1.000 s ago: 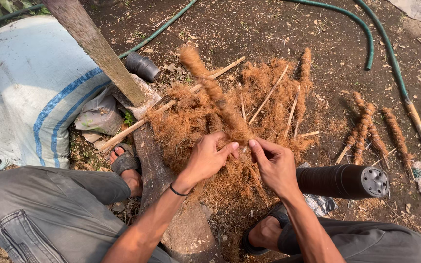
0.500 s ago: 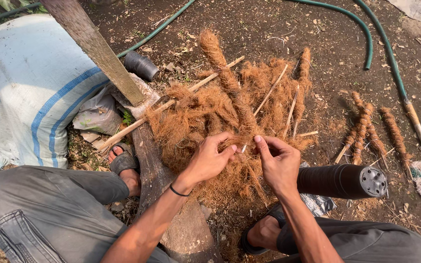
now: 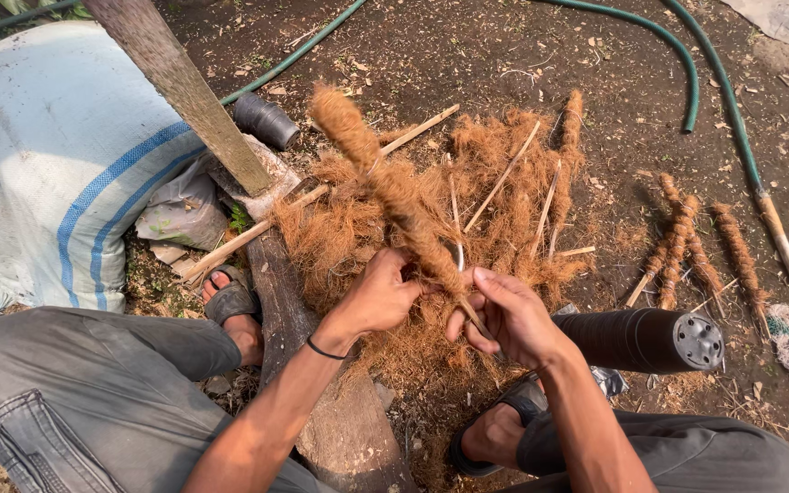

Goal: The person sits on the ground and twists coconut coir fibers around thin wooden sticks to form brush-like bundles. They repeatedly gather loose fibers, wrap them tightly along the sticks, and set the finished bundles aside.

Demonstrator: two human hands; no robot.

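A white sack with blue stripes (image 3: 57,173) is seen at the upper left of the frame. A green hose (image 3: 705,64) is laid across the soil at the upper right. Finished fibre-wrapped sticks (image 3: 696,246) are laid at the right, above a black cylinder (image 3: 641,340).

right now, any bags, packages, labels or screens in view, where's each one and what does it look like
Woven sack: far left on the ground, bulging and full, white with blue stripes.
Grey plastic bag: just right of the sack, at the foot of the wooden post, crumpled.
No labels, signs or screens show.
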